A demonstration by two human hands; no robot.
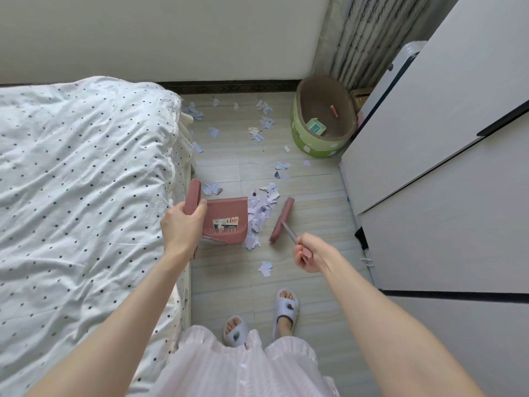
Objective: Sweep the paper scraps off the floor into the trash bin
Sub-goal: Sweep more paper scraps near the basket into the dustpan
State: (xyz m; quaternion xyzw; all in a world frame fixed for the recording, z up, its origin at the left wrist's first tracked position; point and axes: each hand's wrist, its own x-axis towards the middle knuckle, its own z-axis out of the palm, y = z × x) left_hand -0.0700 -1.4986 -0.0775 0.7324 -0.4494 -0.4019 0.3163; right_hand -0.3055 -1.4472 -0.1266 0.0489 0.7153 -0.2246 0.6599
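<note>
My left hand (181,224) grips the handle of a pink dustpan (229,219) that stands on the floor beside the bed, its mouth facing right. My right hand (310,252) grips the handle of a pink broom; the broom head (282,220) sits just right of a pile of pale paper scraps (262,213) lying between it and the dustpan. More scraps (264,121) are scattered across the tiles toward the wall, and one scrap (265,267) lies near my feet. The green trash bin (323,117) stands at the far right corner, with a green packet inside.
A bed with a dotted white cover (86,181) fills the left side. White cabinets (443,167) line the right. The tiled floor strip (309,282) between them is narrow. My slippered feet (284,309) stand below the pile. A curtain (369,38) hangs behind the bin.
</note>
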